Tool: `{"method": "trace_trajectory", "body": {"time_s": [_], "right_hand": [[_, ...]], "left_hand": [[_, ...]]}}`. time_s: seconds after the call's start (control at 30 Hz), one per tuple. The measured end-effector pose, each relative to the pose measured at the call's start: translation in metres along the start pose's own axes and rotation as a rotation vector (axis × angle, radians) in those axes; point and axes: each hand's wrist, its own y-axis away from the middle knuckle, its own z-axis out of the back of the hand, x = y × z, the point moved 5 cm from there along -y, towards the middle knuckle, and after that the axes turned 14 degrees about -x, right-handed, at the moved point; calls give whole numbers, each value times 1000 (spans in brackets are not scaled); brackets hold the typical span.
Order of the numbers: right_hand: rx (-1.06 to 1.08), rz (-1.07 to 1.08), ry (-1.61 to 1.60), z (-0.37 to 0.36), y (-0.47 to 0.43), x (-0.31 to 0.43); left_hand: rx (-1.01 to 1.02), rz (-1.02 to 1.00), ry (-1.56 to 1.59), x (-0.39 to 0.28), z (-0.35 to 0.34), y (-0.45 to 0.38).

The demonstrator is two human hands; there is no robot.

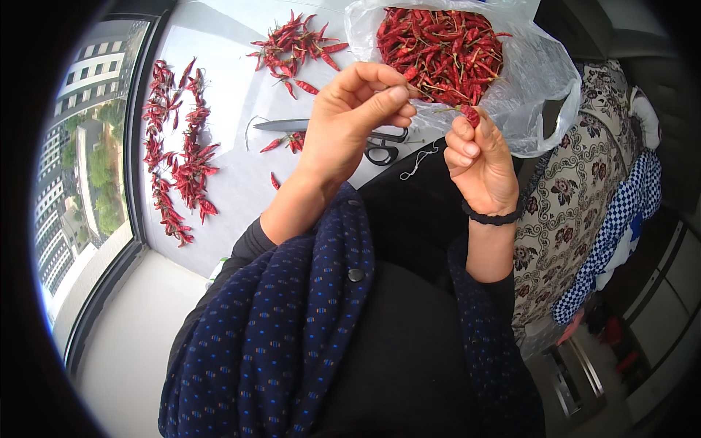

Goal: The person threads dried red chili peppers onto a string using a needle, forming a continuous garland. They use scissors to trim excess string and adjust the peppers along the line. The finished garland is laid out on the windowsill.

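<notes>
My left hand (356, 107) is pinched at thumb and fingertips around something thin; whether it is a needle or a thread I cannot tell. A short gap to the right, my right hand (479, 159) grips a dried red chili pepper (470, 115), its stem pointing left. Just beyond both hands, a clear plastic bag (539, 71) lies spread around a heap of dried red chilies (443, 49). A looped white thread (420, 164) lies over the dark cloth below the hands. Partly behind my left wrist are scissors (282, 126) with black handles, beside a few loose chilies (296, 142).
Strings of red chilies (191, 148) lie on the white surface (235, 180) by the window (137, 137). Another chili cluster (293, 46) is farther back. One single chili (275, 180) lies near my left forearm. On the right stands a flower-patterned covered seat (569, 186) with a checked cloth (608, 241).
</notes>
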Motion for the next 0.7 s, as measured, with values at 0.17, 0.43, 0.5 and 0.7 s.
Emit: {"method": "trace_trajectory", "body": {"time_s": [0.17, 0.43, 0.5, 0.7], "right_hand": [[82, -46, -174, 10, 7, 1], [87, -75, -248, 15, 14, -1], [90, -81, -258, 14, 16, -1], [40, 133, -8, 5, 16, 8]], "left_hand": [[-30, -3, 128, 0, 9, -8], [-317, -16, 362, -18, 83, -27], [-362, -72, 353, -23, 97, -26], [-176, 89, 63, -6, 82, -10]]}}
